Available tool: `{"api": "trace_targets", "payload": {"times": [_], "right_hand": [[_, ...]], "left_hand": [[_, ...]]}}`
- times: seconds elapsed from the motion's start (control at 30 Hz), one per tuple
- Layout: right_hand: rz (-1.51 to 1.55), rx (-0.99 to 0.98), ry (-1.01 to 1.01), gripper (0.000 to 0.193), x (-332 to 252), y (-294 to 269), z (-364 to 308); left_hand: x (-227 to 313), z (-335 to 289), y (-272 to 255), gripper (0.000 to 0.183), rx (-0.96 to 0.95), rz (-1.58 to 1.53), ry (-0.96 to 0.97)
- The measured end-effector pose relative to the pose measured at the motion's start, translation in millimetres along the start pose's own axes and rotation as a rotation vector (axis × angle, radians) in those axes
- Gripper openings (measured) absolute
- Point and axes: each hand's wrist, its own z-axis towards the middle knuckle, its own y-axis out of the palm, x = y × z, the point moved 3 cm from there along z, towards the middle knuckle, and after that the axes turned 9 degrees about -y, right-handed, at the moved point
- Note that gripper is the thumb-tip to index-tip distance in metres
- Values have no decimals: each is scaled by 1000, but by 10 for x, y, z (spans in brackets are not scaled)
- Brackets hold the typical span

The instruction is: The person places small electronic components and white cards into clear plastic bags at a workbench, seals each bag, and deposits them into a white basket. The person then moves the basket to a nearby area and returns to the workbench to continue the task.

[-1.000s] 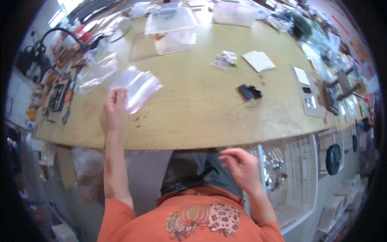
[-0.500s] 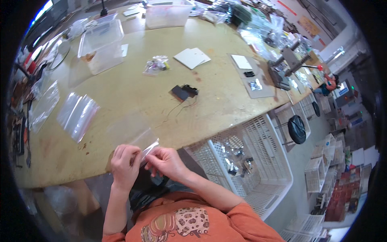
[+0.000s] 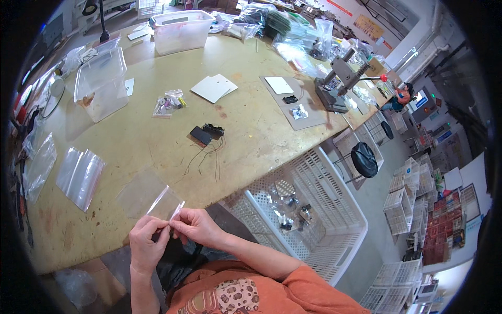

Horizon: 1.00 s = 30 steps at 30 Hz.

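Pinching a clear zip bag (image 3: 144, 194) along one margin, the left hand (image 3: 146, 242) and right hand (image 3: 197, 226) meet over the near edge of the table (image 3: 157, 141), each grip closed on film. Stacked bags (image 3: 79, 179) lie toward the left edge. Lettering on the red banner (image 3: 339, 7) is illegible.

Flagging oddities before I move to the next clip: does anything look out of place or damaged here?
A brownish patch on the clear tub at left stands out against otherwise see-through walls; stain or damage, I can't tell. The tabletop also carries brown marks.
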Motion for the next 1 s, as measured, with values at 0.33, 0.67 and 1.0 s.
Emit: {"api": "trace_targets", "payload": {"times": [0.33, 0.67, 1.0], "right_hand": [[-12, 69, 16, 17, -34, 51, -32], [-986, 124, -243, 22, -275, 55, -103], [-995, 191, -319, 26, -616, -337, 90]], "left_hand": [[-72, 25, 77, 13, 207, 112, -14], [-58, -20, 180, 22, 245, 366, 190], [-78, 19, -28, 38, 218, 377, 243]]}}
